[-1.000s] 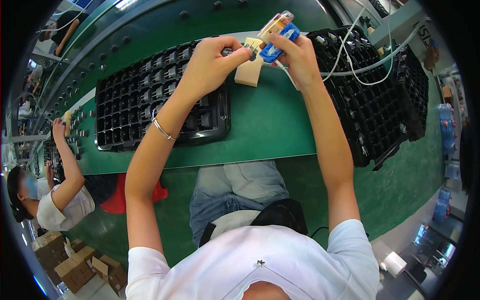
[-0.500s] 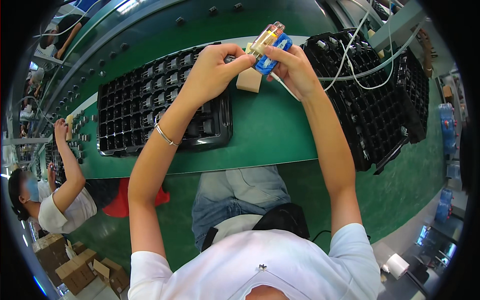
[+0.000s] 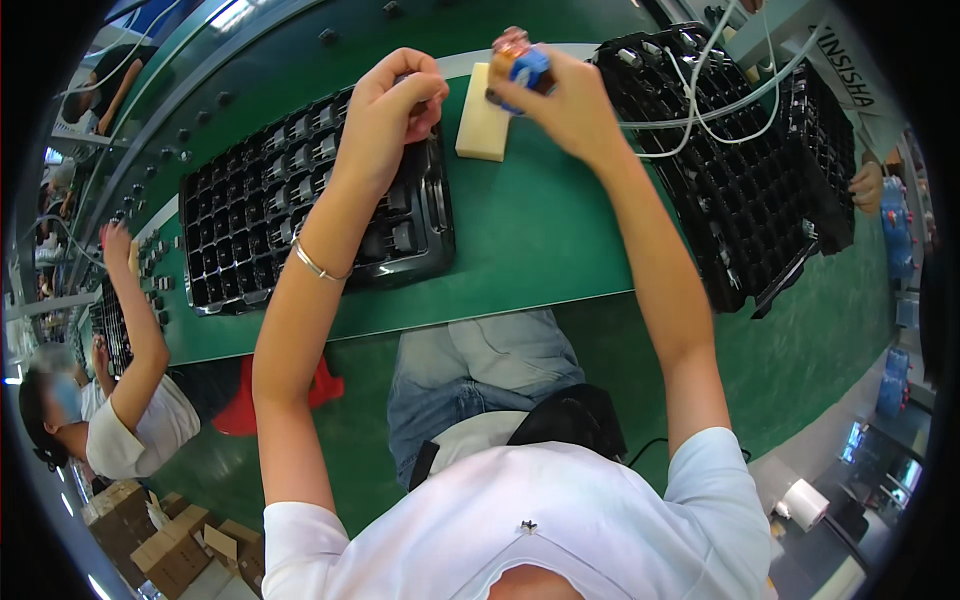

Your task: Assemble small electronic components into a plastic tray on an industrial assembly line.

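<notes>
My right hand (image 3: 572, 105) is closed around a small clear plastic device wrapped in blue (image 3: 527, 68), blurred, with an orange tint at its top. It is held over the far end of a cream rectangular block (image 3: 483, 125) on the green table. My left hand (image 3: 405, 100) hovers beyond the right side of a black compartment tray (image 3: 440, 215), its fingers curled in; anything inside them is hidden. Small black plug-like parts (image 3: 403, 237) with prongs sit in several of that tray's pockets.
To the right stand stacked black trays (image 3: 735, 190), crossed by white cables (image 3: 690, 110). Small dark parts lie on the green conveyor belt (image 3: 265, 75) at the far left. A masked co-worker (image 3: 140, 430) sits at left; another person's hand (image 3: 867, 187) shows at far right.
My hands have moved apart; the left went left, away from the device. My right hand turned the device and carried it slightly left and away, above the cream block. The view shifted slightly.
</notes>
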Action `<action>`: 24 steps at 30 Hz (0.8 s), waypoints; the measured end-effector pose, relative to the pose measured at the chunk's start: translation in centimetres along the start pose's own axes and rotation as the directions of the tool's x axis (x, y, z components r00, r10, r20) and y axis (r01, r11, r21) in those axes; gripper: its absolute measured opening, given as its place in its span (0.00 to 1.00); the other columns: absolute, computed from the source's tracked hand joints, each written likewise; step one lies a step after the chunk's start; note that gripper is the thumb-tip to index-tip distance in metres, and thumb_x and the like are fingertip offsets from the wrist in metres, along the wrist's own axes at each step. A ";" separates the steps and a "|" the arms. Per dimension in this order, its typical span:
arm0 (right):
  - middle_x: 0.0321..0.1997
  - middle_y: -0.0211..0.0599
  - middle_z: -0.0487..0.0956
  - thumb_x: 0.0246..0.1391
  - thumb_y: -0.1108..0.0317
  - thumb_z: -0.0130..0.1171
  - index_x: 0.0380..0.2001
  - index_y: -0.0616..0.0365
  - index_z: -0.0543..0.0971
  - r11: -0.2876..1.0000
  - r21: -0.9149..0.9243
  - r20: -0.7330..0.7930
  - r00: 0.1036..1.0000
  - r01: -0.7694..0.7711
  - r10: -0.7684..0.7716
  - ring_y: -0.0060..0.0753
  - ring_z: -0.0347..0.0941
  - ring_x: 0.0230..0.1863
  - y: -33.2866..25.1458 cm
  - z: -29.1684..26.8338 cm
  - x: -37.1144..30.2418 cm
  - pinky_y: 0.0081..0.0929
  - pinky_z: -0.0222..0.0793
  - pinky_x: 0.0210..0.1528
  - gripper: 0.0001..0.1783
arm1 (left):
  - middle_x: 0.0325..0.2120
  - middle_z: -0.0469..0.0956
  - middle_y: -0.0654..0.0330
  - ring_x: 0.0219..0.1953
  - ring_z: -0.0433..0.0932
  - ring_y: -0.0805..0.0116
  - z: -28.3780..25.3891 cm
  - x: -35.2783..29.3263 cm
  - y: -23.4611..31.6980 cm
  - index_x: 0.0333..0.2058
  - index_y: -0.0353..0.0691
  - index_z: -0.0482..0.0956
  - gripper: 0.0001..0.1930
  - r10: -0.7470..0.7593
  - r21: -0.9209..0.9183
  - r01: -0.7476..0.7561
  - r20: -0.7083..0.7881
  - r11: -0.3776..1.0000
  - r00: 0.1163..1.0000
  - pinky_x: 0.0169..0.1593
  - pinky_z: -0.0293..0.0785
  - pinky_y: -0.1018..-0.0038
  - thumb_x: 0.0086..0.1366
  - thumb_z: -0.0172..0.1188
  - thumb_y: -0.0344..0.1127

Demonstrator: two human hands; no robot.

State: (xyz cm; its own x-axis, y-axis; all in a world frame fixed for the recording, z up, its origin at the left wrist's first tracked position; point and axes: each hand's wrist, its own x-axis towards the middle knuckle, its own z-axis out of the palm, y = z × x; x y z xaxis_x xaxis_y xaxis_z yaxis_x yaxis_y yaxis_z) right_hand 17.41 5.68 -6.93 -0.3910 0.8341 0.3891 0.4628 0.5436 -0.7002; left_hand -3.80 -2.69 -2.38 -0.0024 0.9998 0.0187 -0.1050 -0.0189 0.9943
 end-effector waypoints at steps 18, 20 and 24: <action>0.27 0.38 0.78 0.46 0.54 0.72 0.36 0.60 0.80 0.996 -0.061 -0.063 0.996 0.064 -0.068 0.35 0.74 0.27 -0.5 0.6 -1.2 0.31 0.70 0.31 0.22 | 0.22 0.70 0.67 0.19 0.63 0.83 1.2 0.5 -0.2 0.37 0.42 0.72 0.12 -0.003 -0.051 0.001 -0.039 0.999 0.999 0.21 0.52 0.85 0.74 0.55 0.44; 0.27 0.38 0.77 0.46 0.54 0.72 0.36 0.60 0.80 0.996 -0.059 -0.066 0.995 0.073 -0.077 0.35 0.74 0.26 -0.6 0.5 -0.9 0.31 0.70 0.31 0.22 | 0.21 0.69 0.68 0.19 0.63 0.82 1.1 0.6 0.0 0.37 0.42 0.72 0.12 0.009 -0.060 -0.011 -0.033 0.998 0.999 0.21 0.52 0.85 0.74 0.55 0.44; 0.30 0.40 0.79 0.47 0.55 0.72 0.42 0.58 0.82 0.998 0.024 -0.046 0.998 0.050 -0.049 0.37 0.75 0.27 -1.8 0.9 -0.8 0.31 0.72 0.34 0.23 | 0.21 0.67 0.70 0.19 0.61 0.83 0.2 0.0 0.4 0.36 0.40 0.76 0.13 0.035 -0.047 -0.037 -0.043 0.998 0.998 0.21 0.52 0.85 0.74 0.54 0.43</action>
State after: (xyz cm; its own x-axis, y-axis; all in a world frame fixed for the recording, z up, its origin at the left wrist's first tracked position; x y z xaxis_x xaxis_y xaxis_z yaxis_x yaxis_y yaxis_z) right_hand 16.15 4.00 -6.55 -0.3766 0.8098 0.4500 0.4235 0.5825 -0.6938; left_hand -3.63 -2.69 -2.00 -0.0489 0.9976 0.0491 -0.1512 -0.0560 0.9869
